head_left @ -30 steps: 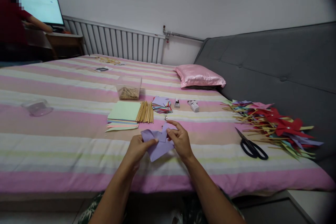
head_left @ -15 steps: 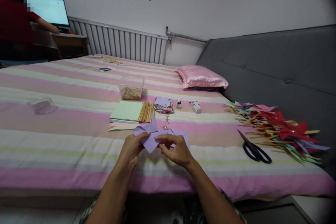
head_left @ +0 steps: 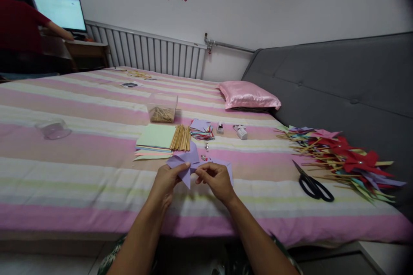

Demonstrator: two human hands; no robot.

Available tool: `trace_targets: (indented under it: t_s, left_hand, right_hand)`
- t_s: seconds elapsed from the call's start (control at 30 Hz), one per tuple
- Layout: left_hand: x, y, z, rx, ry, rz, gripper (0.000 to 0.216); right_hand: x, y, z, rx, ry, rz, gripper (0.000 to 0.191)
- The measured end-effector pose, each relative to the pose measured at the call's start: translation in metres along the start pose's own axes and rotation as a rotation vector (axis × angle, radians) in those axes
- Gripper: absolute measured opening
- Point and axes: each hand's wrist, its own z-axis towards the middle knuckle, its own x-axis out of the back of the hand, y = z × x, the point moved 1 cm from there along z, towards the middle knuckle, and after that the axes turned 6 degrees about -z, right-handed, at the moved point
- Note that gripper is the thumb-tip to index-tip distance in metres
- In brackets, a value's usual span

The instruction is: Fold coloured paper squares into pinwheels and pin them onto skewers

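My left hand (head_left: 166, 181) pinches a cut and folded purple paper pinwheel (head_left: 192, 154) between thumb and fingers, just above the bed. From the other side, my right hand (head_left: 218, 181) closes thumb and forefinger on the pinwheel's right edge. Behind the right hand lies another purple paper piece (head_left: 227, 166), partly covered. Small metal fasteners (head_left: 204, 157) rest just beyond the hands. Farther off are a stack of coloured paper sheets (head_left: 155, 136), a bundle of wooden sticks (head_left: 181, 138) and a pile of cut paper pieces (head_left: 200, 126).
Scissors (head_left: 312, 184) lie at right beside a heap of finished pinwheels (head_left: 359, 160). A clear box (head_left: 162, 109) holds thin sticks; a clear lid (head_left: 53, 130) lies left. A pink pillow (head_left: 248, 95) is by the grey headboard (head_left: 338, 77). A person in red (head_left: 19, 25) sits far left.
The pinwheel has turned and shifted slightly right, and a flap on its right side has changed position. My right fingers have drawn together at its edge.
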Motion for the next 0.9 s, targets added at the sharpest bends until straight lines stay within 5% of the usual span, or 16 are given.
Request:
trace_targets:
  t_s: [0.5, 0.9]
  left_hand:
    - [0.003, -0.012, 0.005, -0.128, -0.014, 0.203, 0.025]
    - [0.001, -0.012, 0.006, -0.158, -0.024, 0.248, 0.023]
  right_hand:
    - [-0.005, 0.005, 0.001, -0.120, 0.203, 0.075, 0.030]
    - [-0.003, 0.009, 0.002, -0.120, 0.193, 0.054, 0.028]
